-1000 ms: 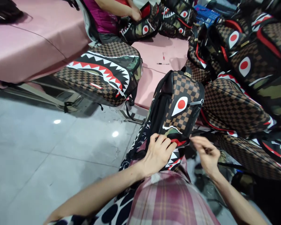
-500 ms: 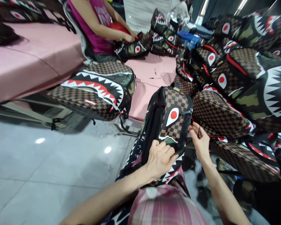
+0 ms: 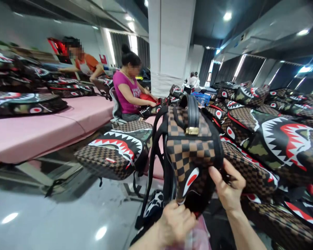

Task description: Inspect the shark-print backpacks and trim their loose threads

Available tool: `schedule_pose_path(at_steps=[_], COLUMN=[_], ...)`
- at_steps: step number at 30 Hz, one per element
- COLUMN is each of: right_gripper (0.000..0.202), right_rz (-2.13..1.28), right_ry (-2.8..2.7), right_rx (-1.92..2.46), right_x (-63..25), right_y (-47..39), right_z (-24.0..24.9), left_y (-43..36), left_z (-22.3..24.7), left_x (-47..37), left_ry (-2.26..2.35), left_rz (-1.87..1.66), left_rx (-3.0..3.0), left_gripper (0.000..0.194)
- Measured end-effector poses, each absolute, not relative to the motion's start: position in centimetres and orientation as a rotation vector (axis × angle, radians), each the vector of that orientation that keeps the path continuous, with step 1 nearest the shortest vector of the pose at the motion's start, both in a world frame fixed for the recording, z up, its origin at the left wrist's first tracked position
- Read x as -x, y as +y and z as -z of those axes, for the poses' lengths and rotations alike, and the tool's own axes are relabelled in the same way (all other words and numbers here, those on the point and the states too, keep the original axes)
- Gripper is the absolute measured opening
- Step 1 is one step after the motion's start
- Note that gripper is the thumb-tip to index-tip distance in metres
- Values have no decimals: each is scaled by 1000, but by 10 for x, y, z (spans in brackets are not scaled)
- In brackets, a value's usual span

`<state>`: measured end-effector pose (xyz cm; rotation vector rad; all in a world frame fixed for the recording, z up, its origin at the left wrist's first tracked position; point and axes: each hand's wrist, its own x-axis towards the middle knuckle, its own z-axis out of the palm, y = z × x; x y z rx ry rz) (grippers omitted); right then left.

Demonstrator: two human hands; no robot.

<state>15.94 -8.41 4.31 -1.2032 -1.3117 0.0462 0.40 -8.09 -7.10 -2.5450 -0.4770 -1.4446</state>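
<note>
A checkered brown and black backpack stands upright in front of me, with a red and white eye patch, black straps and a black top handle with a gold buckle. My left hand is closed on the lower front of the backpack, below the eye patch. My right hand pinches the backpack's right side edge with thumb and fingers; a small dark object, too blurred to name, shows within its curled fingers. The backpack's lower part is hidden behind my left hand.
Another shark-mouth backpack lies at the left on a pink table. Many similar bags are piled at the right, near a blue basket. A person in a magenta shirt sits beyond; another in orange leans over.
The view has tilted up, showing the room. The backpack has been raised and tipped so its top and handle show. Both hands stay at it, the right now gripping its edge.
</note>
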Motion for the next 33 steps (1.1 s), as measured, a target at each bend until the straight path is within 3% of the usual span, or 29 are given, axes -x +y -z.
schedule_pose_path(at_steps=[4,9,14,20,30,33], right_gripper=[20,26,27,30,30,32], right_rz=[-124,-133,-140,-178,-176,-204], right_ry=[-1252,-1211,-1347,-1529,-1619,-1622], right_rx=[1263,1268,1258,1242,1179,1185], right_x=[-171,-180,-186,-199,-200,-203], right_y=[-49,-34,-41,-44,-49,-52], right_z=[-15,-3,-10,-17,-18,-19], left_y=[-48,-23,21,27,22,24], left_z=[59,-36,-110,-116,-150,-153], left_x=[7,29,14,-2,-32,-38], left_ry=[-540,-604,-785,-811,-996,-958], left_rz=[1318,1801,1495,1305,616,555], left_rx=[2768,2376,2510,2596,2623,2629], left_gripper=[27,30,22,16,14,17])
